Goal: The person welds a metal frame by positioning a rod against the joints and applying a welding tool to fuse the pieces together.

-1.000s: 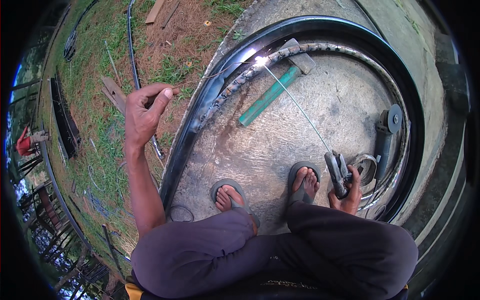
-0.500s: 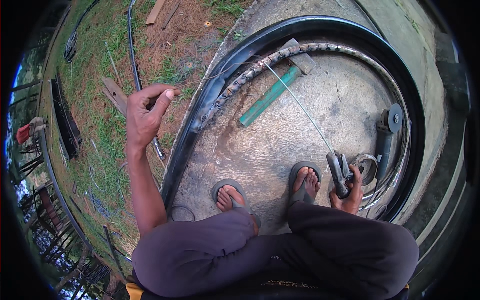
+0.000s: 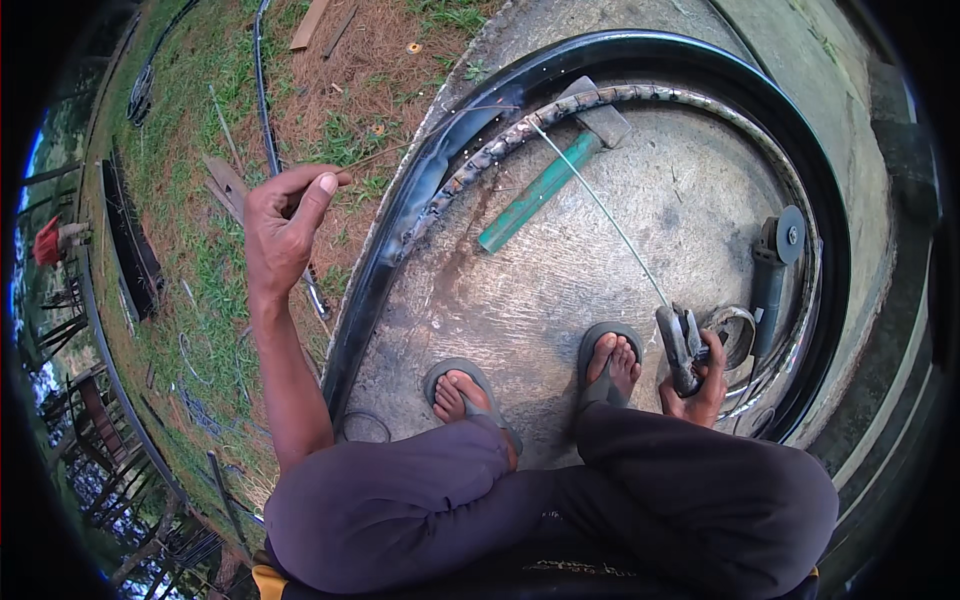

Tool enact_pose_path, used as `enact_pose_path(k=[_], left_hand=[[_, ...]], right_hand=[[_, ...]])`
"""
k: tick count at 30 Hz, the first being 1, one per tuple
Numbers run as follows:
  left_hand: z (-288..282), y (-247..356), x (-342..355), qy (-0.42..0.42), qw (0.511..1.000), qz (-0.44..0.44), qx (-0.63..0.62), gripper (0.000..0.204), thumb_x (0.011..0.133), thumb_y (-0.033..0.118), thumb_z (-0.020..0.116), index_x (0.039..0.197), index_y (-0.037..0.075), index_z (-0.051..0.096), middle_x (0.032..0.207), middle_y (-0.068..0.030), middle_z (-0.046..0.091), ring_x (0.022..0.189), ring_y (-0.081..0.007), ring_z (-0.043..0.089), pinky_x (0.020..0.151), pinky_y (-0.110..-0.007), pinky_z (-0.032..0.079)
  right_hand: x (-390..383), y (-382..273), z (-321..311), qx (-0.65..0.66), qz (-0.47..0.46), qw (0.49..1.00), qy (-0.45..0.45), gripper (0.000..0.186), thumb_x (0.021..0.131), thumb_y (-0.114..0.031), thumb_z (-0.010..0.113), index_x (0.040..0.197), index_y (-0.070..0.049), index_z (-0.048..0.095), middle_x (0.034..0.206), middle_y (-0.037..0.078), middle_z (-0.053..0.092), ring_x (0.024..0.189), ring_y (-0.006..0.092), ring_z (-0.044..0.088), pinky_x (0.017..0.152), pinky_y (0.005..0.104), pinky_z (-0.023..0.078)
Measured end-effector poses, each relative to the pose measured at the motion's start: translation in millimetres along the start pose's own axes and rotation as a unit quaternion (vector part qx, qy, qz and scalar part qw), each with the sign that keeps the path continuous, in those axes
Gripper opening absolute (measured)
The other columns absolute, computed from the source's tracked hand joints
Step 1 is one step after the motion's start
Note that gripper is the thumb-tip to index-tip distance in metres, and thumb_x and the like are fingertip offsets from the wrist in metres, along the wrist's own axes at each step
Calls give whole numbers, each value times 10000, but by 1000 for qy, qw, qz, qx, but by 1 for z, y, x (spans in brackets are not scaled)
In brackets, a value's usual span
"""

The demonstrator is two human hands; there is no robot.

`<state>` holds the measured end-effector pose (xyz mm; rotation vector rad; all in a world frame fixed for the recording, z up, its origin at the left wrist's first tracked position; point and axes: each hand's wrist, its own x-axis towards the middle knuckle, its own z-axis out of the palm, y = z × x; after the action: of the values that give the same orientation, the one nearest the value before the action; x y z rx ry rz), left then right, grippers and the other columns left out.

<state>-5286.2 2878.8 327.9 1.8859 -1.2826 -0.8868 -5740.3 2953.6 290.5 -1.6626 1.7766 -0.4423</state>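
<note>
My left hand [image 3: 285, 235] pinches a thin wire [image 3: 392, 150] between thumb and fingertips. The wire's far end reaches over the black curved metal channel [image 3: 358, 325] toward the burnt, patchy curved metal strip [image 3: 650, 93] inside it. My right hand [image 3: 703, 388] is closed round a welding electrode holder [image 3: 678, 350]. A long pale welding rod [image 3: 605, 215] runs from the holder, and its tip meets the strip near the wire's end. Bluish smoke and small bright specks show there. Beneath the strip, a hammer with a green handle [image 3: 535, 200] lies on the concrete.
An angle grinder [image 3: 767, 290] rests inside the curve at right. My sandalled feet [image 3: 468, 395] stand on the concrete slab [image 3: 520, 300]. Grass [image 3: 210, 270] with scraps of wood [image 3: 228, 185] and a black hose-like length [image 3: 263, 95] lies to the left.
My left hand has shifted slightly left, the wire with it. More bright specks show around the rod tip. My right hand has barely moved.
</note>
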Motion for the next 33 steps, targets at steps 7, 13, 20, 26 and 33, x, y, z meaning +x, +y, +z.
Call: enact_pose_path(k=[7, 13, 20, 26, 33], left_hand=[[8, 2, 8, -6, 999, 33, -2, 197, 887, 175, 621, 896, -6, 698, 665, 45, 564, 562, -17, 387, 493, -213, 277], [15, 9, 18, -25, 999, 40, 10, 185, 880, 167, 624, 891, -1, 701, 705, 25, 600, 577, -23, 407, 502, -212, 302], [16, 3, 18, -32, 999, 20, 18, 197, 881, 169, 622, 896, -12, 697, 705, 19, 605, 582, -27, 419, 504, -210, 309], [17, 3, 18, -30, 999, 35, 6, 201, 884, 169, 617, 895, -15, 697, 708, 15, 609, 589, -33, 425, 512, -216, 314], [16, 4, 17, -38, 999, 13, 15, 203, 884, 167, 613, 895, -20, 693, 714, 8, 614, 610, -43, 447, 533, -221, 341]], right_hand=[[1, -1, 3, 14, -7, 998, 61, 673, 657, 44, 568, 1302, -87, 424, 856, 129, 627, 738, 177, 594, 706, 263, 455], [1, 3, 2, 24, 14, 998, 50, 664, 670, 45, 564, 1305, -89, 420, 900, 127, 626, 778, 178, 612, 728, 258, 455], [3, 1, 1, 15, -5, 999, 40, 641, 680, 45, 564, 1292, -69, 415, 872, 130, 620, 762, 176, 604, 723, 261, 455], [3, 2, 0, 24, -1, 999, 28, 652, 674, 40, 566, 1297, -77, 412, 916, 140, 607, 751, 196, 607, 714, 275, 461], [4, 1, 1, 12, -1, 999, 33, 663, 664, 38, 564, 1298, -88, 414, 882, 132, 599, 716, 233, 605, 703, 291, 468]])
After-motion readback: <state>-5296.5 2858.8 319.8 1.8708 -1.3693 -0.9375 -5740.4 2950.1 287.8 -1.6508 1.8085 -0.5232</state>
